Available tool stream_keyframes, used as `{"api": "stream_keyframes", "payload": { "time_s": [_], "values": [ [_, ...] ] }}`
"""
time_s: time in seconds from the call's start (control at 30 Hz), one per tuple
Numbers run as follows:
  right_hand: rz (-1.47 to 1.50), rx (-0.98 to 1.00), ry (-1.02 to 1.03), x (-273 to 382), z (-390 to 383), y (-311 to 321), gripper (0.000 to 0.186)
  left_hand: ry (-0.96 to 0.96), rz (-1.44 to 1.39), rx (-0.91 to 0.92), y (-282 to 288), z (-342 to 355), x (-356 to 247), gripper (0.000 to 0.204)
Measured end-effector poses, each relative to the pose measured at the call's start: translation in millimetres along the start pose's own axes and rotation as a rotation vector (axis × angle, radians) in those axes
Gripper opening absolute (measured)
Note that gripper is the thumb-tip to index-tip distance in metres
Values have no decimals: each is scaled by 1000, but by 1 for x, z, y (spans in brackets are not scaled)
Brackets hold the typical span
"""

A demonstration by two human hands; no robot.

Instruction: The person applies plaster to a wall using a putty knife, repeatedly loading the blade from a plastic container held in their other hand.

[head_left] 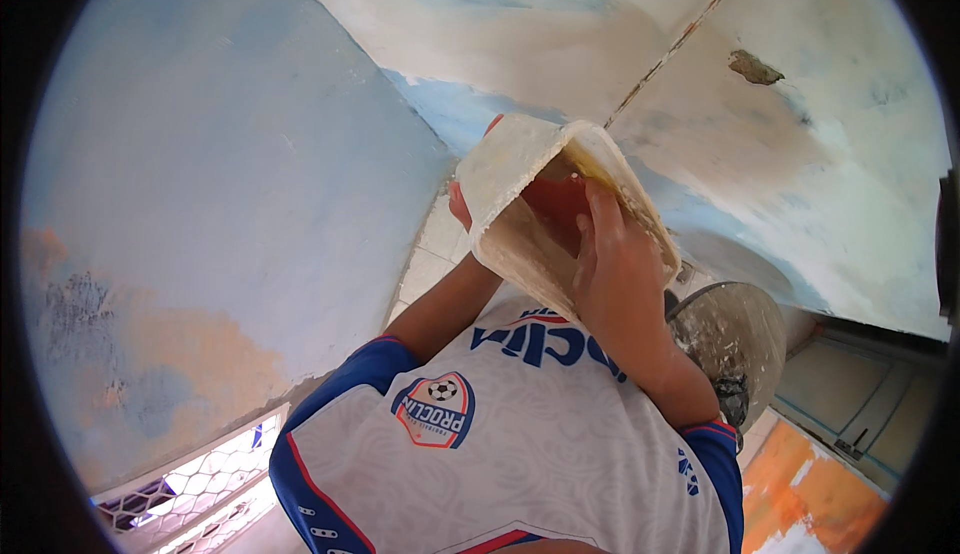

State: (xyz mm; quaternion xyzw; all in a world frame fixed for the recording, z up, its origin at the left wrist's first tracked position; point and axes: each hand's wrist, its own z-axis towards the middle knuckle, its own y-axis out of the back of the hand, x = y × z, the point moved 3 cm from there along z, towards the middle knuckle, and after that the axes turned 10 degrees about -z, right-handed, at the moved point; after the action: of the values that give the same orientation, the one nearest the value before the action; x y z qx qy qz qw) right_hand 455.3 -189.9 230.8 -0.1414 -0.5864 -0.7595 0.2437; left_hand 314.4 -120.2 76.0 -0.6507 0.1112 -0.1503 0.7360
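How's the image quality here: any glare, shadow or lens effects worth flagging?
Head view: harsh backlight washes out parts of the mesh grille at lower left; inside the off-white tub, shade darkens the area beside the right hand; a black fisheye border cuts the corners; tub and hand look reasonably sharp.

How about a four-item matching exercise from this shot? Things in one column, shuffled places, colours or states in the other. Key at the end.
Column 1
1. left hand
2. tub
3. right hand
4. shirt

Column 2
A. fingers reaching in at the tub's opening
B. white front with blue sleeves
C. against the tub's outer side, mostly hidden behind it
D. off-white, held tilted

Right pairs: 1-C, 2-D, 3-A, 4-B
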Motion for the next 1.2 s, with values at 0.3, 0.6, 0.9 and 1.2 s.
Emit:
{"api": "stream_keyframes", "payload": {
  "time_s": [0.3,0.6,0.9,1.2],
  "values": [
    [197,129,91,-1,-1,7,29,-60,27,26,4,3,-8,96],
    [295,108,68,-9,-6,17,29,-75,35,18,12,2,-8,95],
    [299,43,77,-13,-4,6,30,-74,46,9,27,4,-9,94],
    [451,104,34,-13,-2,5,31,-74,76,-3,39,2,-21,93]
  ]
}}
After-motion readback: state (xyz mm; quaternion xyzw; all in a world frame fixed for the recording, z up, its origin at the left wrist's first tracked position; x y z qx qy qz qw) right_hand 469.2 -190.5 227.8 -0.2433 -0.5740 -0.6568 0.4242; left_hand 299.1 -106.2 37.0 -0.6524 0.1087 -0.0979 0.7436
